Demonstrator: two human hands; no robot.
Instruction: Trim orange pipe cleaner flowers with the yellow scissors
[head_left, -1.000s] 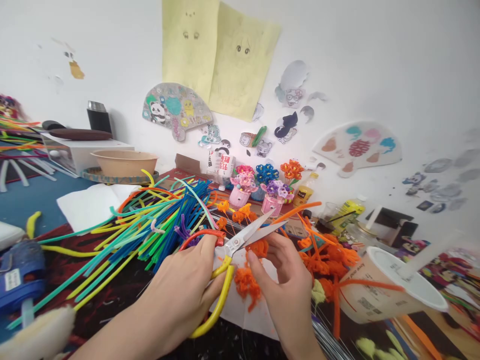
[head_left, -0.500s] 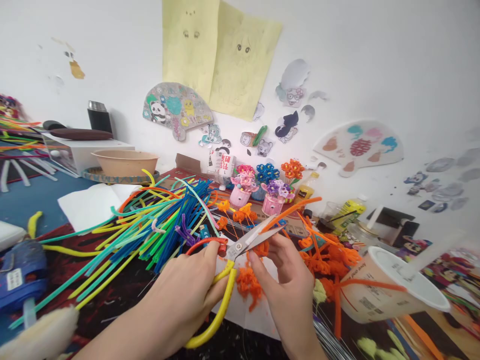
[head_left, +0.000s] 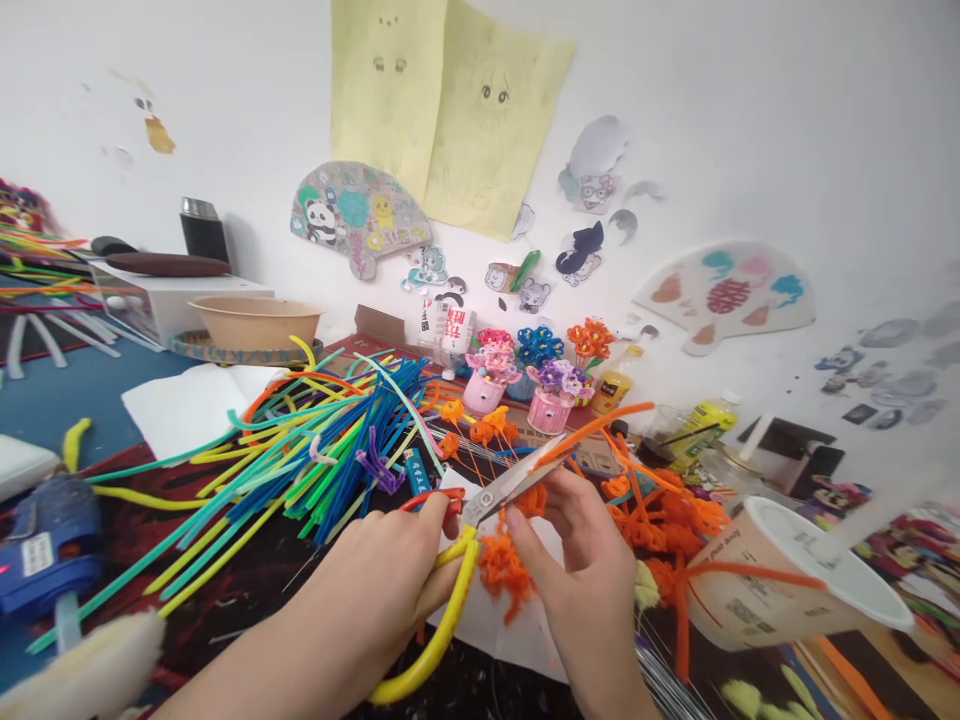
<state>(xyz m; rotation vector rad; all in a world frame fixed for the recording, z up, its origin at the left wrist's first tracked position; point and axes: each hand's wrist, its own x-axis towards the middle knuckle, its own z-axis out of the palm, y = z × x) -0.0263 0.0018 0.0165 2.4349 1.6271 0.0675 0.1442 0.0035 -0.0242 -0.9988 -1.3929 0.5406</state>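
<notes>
My left hand [head_left: 375, 570] grips a pair of scissors [head_left: 491, 497] with one red and one yellow handle. The blades point up and right, only slightly apart, at an orange pipe cleaner [head_left: 604, 425]. Thumb and fingers of my right hand [head_left: 581, 560] are pinched beside the blades on orange fuzzy pipe-cleaner stuff; its gripped part is partly hidden. Below the hands, a small heap of orange pipe-cleaner pieces [head_left: 504, 575] lies on a white paper sheet [head_left: 517, 640].
On the left spreads a bundle of blue, green and yellow pipe cleaners [head_left: 352, 450], near a blue glue gun [head_left: 52, 550]. A cup with a straw [head_left: 765, 590] stands right, beside orange pipe-cleaner flowers [head_left: 667, 520]. Small pots of flowers [head_left: 551, 410] stand at the back.
The scissor blades have drawn closer together near the orange pipe cleaner. The whole view has shifted slightly; both hands keep their holds.
</notes>
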